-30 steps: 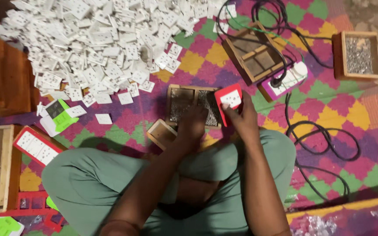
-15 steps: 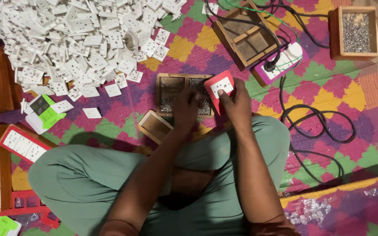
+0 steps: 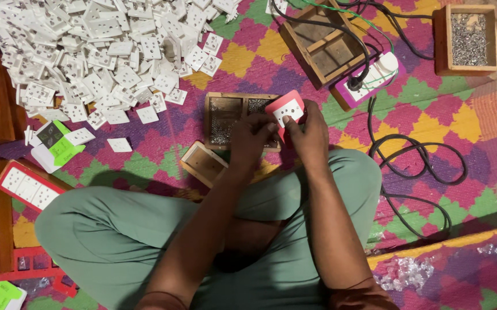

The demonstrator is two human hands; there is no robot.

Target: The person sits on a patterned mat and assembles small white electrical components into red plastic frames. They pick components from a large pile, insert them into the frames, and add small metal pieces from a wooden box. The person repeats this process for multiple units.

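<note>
The right hand (image 3: 309,129) has its fingers clamped on a red switch plate (image 3: 286,109) with a white insert, held just above the wooden tray (image 3: 225,117) of small metal parts on the patterned mat (image 3: 432,103). The left hand (image 3: 251,138) has its fingers pinched against the plate's lower edge. A heap of white socket pieces (image 3: 99,51) lies well to the left. A small wooden frame (image 3: 202,163) sits beside the knee. A black cable (image 3: 415,166) loops to the right, near a box of screws (image 3: 469,37).

Legs: loose sage-green trousers (image 3: 116,241), plain cloth | Forearms: bare, unsleeved | left hand (image 3: 251,140), right hand (image 3: 309,135): bare, ungloved
</note>
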